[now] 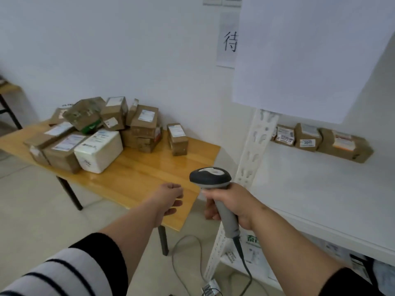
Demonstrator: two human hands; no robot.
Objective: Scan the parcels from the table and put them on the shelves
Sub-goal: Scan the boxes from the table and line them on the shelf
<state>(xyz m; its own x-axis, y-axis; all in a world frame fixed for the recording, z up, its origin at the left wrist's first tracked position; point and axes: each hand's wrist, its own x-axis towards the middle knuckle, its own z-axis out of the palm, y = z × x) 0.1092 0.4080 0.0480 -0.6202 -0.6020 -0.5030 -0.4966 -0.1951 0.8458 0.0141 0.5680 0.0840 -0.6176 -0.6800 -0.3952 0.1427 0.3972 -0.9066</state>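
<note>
A wooden table carries several brown cardboard parcels and one white parcel, piled toward its far left. One small brown parcel stands apart at the right of the pile. My right hand grips the handle of a grey barcode scanner, head pointing toward the table. My left hand hangs over the table's near corner with loosely curled fingers, holding nothing. Three labelled brown parcels line the back of the white shelf.
The shelf's white perforated post stands between table and shelf. The scanner cable loops on the tiled floor below. A lower shelf holds printed packages. A large white sheet hangs above the shelf. Another table edge shows far left.
</note>
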